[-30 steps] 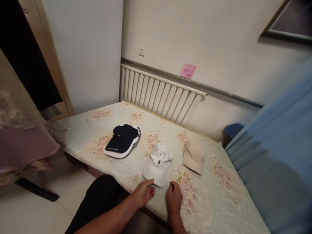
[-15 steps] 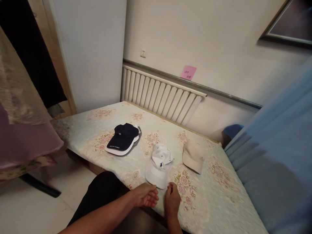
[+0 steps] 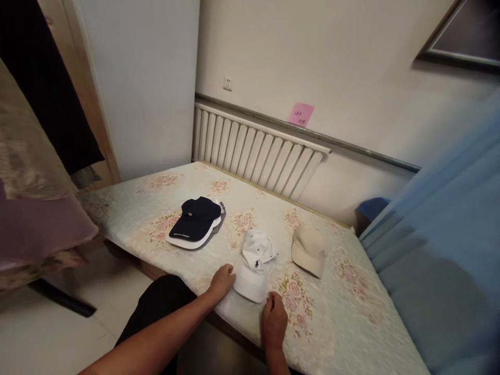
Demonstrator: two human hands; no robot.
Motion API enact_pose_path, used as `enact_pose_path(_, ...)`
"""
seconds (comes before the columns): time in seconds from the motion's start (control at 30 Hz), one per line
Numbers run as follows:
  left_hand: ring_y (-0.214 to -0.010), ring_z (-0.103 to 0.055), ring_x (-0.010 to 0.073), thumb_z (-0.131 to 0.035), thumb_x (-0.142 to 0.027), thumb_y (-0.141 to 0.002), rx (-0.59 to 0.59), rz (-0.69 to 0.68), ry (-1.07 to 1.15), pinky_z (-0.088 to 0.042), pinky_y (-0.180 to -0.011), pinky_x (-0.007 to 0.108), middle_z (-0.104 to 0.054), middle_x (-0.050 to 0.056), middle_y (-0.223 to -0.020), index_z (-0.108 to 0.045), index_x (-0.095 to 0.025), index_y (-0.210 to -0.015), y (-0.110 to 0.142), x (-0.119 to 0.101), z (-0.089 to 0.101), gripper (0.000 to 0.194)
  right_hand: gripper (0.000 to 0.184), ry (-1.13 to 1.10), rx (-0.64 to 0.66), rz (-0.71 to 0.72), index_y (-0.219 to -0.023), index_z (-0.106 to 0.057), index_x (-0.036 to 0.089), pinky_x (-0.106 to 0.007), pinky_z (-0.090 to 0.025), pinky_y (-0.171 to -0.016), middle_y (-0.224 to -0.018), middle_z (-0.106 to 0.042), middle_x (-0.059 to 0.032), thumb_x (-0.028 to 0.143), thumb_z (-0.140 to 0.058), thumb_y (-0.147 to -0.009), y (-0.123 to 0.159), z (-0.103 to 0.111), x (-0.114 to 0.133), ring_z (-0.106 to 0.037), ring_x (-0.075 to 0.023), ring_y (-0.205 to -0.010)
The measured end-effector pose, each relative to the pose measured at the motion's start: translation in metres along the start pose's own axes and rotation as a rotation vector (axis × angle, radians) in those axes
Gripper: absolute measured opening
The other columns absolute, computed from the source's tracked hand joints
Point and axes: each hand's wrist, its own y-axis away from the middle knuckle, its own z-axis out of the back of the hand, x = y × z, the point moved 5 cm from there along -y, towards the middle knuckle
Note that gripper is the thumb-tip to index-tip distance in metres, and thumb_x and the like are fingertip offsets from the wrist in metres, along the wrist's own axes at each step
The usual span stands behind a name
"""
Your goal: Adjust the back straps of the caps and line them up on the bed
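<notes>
A white cap [image 3: 254,265] lies on the floral mattress [image 3: 332,312], brim toward me. My left hand [image 3: 222,280] rests at the left edge of its brim, fingers curled against it. My right hand [image 3: 273,319] sits just below the brim's right corner, on the mattress. It is loosely closed, and nothing shows in it. A beige cap [image 3: 309,250] lies to the right of the white one. A navy cap [image 3: 195,221] sits on top of other caps further left.
A white radiator [image 3: 258,151] runs along the wall behind the bed, with a pink note [image 3: 301,114] above it. Blue fabric [image 3: 441,250] fills the right side. Pillows [image 3: 35,224] are stacked at the left. My dark-clad knee [image 3: 160,307] is at the bed's near edge.
My left hand has moved forward from the mattress edge to the left side of the white cap's brim. My right hand has barely moved.
</notes>
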Motion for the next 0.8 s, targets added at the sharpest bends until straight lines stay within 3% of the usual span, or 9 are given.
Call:
enact_pose_path(0.27,-0.076,-0.051,0.0193,-0.068,-0.014,-0.062,0.064,0.123,0.160,-0.031,-0.065,0.025,-0.051,-0.001,-0.066,-0.053,-0.019,-0.071,-0.012,0.004,-0.013,0.018,0.031,0.019,-0.018,0.007,-0.097,-0.061,0.017,-0.033,-0.043,-0.079,-0.096,-0.067,-0.0123,0.029,-0.033,-0.089,-0.001,0.001,0.004,-0.062,-0.0242,-0.088)
enact_pose_path(0.43,-0.057,-0.048,0.0141,-0.071,-0.024,-0.064,0.274,0.239,0.395,-0.033,-0.058,0.024,-0.046,-0.004,-0.052,-0.051,-0.018,-0.065,-0.005,0.003,-0.024,0.021,0.030,-0.013,-0.038,0.022,-0.094,-0.061,0.018,-0.032,-0.043,-0.078,-0.094,-0.067,-0.0112,0.026,-0.033,-0.088,-0.001,0.003,0.006,-0.061,-0.0235,-0.087)
enact_pose_path(0.57,-0.064,-0.056,0.0138,-0.074,-0.035,-0.062,0.426,0.301,0.640,-0.043,-0.066,0.027,-0.061,0.000,-0.069,-0.056,-0.016,-0.084,0.010,-0.003,-0.032,0.034,0.029,-0.021,-0.025,0.010,-0.094,-0.061,0.018,-0.032,-0.044,-0.077,-0.094,-0.068,-0.0107,0.023,-0.034,-0.086,-0.001,0.002,0.004,-0.061,-0.0233,-0.086)
enact_pose_path(0.67,-0.074,-0.061,0.0158,-0.077,-0.036,-0.059,0.472,0.321,0.768,-0.046,-0.073,0.030,-0.066,0.005,-0.086,-0.057,-0.015,-0.097,0.020,-0.010,-0.034,0.048,0.030,-0.033,-0.024,0.021,-0.096,-0.061,0.018,-0.032,-0.044,-0.078,-0.095,-0.067,-0.0105,0.019,-0.034,-0.082,-0.001,0.002,0.003,-0.062,-0.0231,-0.088)
enact_pose_path(0.8,-0.075,-0.062,0.0165,-0.078,-0.032,-0.060,0.498,0.324,0.890,-0.047,-0.075,0.030,-0.067,0.007,-0.089,-0.058,-0.014,-0.100,0.028,-0.023,-0.036,0.049,0.034,-0.028,0.000,0.038,-0.100,-0.060,0.017,-0.032,-0.044,-0.079,-0.097,-0.067,-0.0107,0.014,-0.035,-0.078,0.000,0.001,0.004,-0.061,-0.0237,-0.091)
